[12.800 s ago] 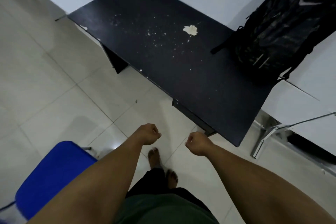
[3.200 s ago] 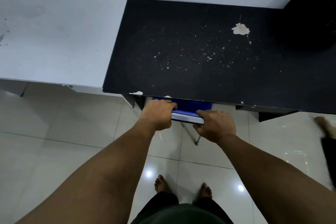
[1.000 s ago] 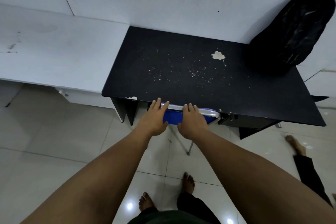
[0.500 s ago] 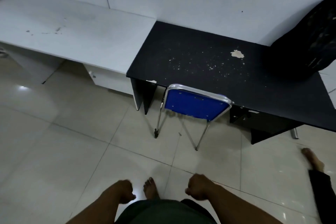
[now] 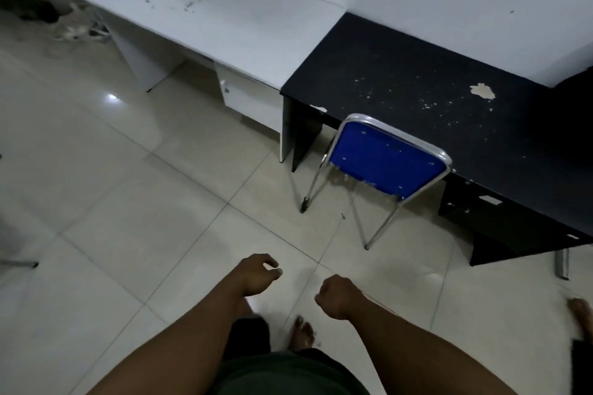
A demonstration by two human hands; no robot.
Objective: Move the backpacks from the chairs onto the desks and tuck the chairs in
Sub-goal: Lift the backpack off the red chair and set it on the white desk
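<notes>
The blue chair [image 5: 386, 163] with chrome legs stands pushed against the front of the black desk [image 5: 417, 90], its seat hidden under the top. At the frame's right edge a dark shape on the desk is the black backpack [image 5: 579, 82], mostly cut off. Both my hands hang over the floor tiles, well short of the chair. My left hand [image 5: 256, 272] is loosely curled with fingers apart and holds nothing. My right hand [image 5: 337, 297] is closed in a fist, also with nothing in it.
A white desk [image 5: 199, 13] adjoins the black one on the left. Cables and clutter [image 5: 70, 29] lie on the floor at top left. A chair leg [image 5: 22, 263] pokes in at the left edge. Another person's foot [image 5: 581, 313] is at the right.
The view has swung left, showing more of the white desk and less of the backpack. My hands have risen further into view. The chair has not moved.
</notes>
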